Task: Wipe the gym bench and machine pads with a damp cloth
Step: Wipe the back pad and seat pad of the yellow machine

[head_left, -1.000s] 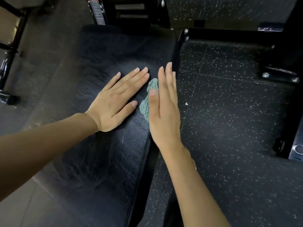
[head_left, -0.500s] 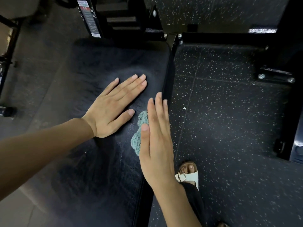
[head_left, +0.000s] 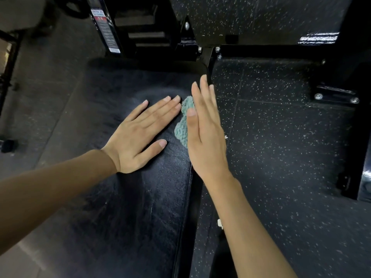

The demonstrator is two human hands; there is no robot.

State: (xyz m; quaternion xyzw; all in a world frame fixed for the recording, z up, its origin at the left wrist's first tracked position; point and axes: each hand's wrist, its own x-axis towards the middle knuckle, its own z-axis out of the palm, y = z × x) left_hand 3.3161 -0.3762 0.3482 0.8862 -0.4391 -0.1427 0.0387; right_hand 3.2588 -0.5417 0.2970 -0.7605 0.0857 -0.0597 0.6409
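A long black padded bench (head_left: pixel 124 207) runs away from me down the middle left. My left hand (head_left: pixel 140 135) lies flat on the pad, fingers spread, holding nothing. My right hand (head_left: pixel 206 133) presses flat on a teal knitted cloth (head_left: pixel 183 127) at the bench's right edge, fingers straight and pointing away from me. Most of the cloth is hidden under the palm; only its left side shows beside the thumb.
Black speckled rubber floor (head_left: pixel 281 147) lies right of the bench. A black machine frame with bolts (head_left: pixel 206 53) and a labelled upright (head_left: pixel 104 27) stand at the bench's far end. A bolted black bracket (head_left: pixel 335 95) sits at right. More equipment stands at far left (head_left: pixel 8 77).
My right hand has slid the cloth away from me along the bench's right edge, back beside the left fingertips. The left hand stayed flat on the pad.
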